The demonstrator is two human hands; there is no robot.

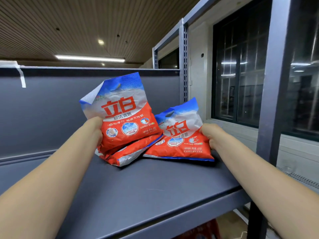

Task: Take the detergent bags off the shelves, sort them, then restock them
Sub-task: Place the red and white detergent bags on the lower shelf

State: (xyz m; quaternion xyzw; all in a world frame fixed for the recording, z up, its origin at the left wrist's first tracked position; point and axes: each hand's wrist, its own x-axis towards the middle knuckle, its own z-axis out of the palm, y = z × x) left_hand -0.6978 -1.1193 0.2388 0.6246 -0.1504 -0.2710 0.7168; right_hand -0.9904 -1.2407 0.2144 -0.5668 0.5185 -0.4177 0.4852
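Left hand (97, 130) and right hand (209, 135) each grip a crinkled red-and-blue detergent bag (120, 118).

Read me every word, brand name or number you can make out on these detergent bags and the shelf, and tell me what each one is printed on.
"立白": big red brand on the upright bag gripped by the left hand.
"超洁清新": dark line under that brand.
"立白": on the leaning bag held by the right hand, partly creased.
Smaller slogans, round badges and weight figures on both: too blurred.
Flat bag beneath: no legible text.
Shelf: no text.
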